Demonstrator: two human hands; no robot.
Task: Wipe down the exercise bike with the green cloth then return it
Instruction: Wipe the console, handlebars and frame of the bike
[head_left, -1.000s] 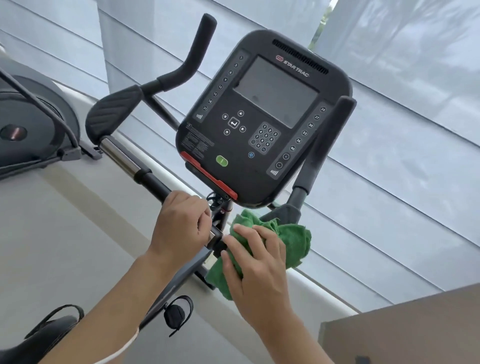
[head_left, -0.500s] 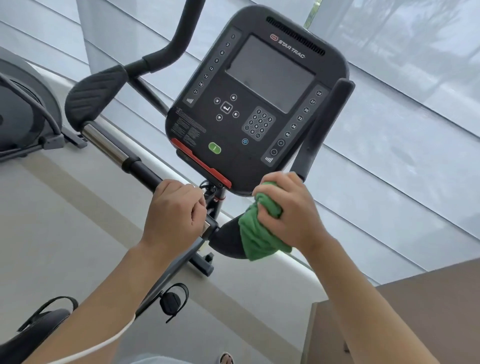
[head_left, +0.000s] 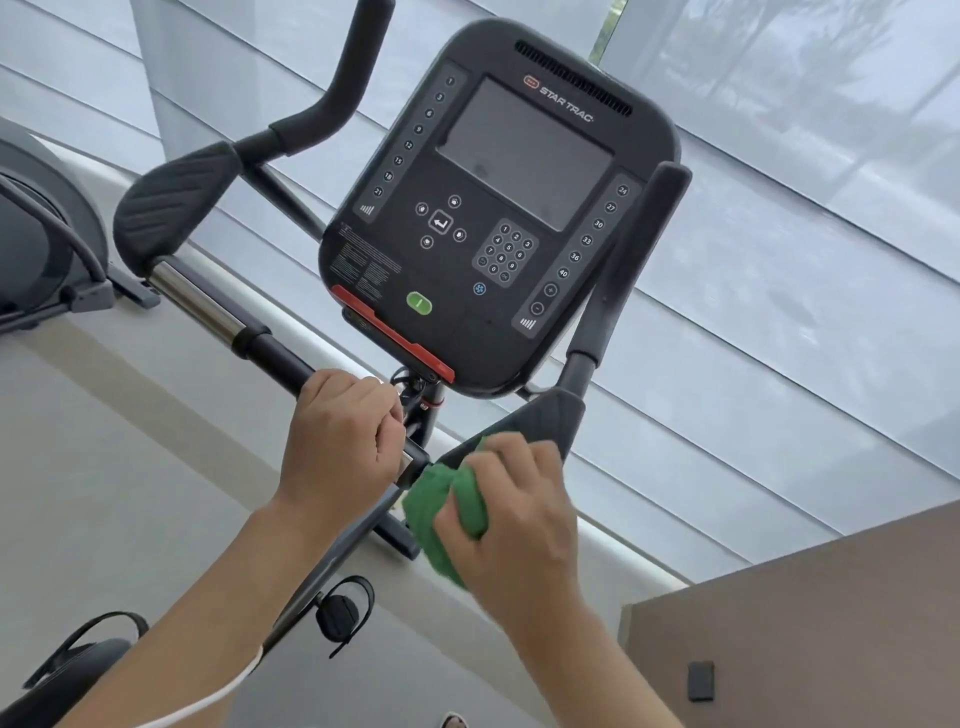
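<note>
The exercise bike's black console (head_left: 498, 208) fills the middle of the head view, with black handlebars on both sides. My left hand (head_left: 340, 436) grips the handlebar bar just below and left of the console. My right hand (head_left: 511, 512) holds the bunched green cloth (head_left: 441, 512) against the lower end of the right elbow pad (head_left: 540, 418). Most of the cloth hangs below and left of my fingers. The bar under the cloth is hidden.
The left elbow pad (head_left: 174, 200) and a chrome bar section (head_left: 195, 304) lie to the left. Another grey machine (head_left: 36, 249) stands at the far left. A brown surface (head_left: 810, 623) with a small black object (head_left: 700, 680) sits at the lower right. Pedals (head_left: 343, 613) hang below.
My right hand has slid with the cloth down and left along the right elbow pad, from its upper end towards the centre bar. My left hand keeps its grip.
</note>
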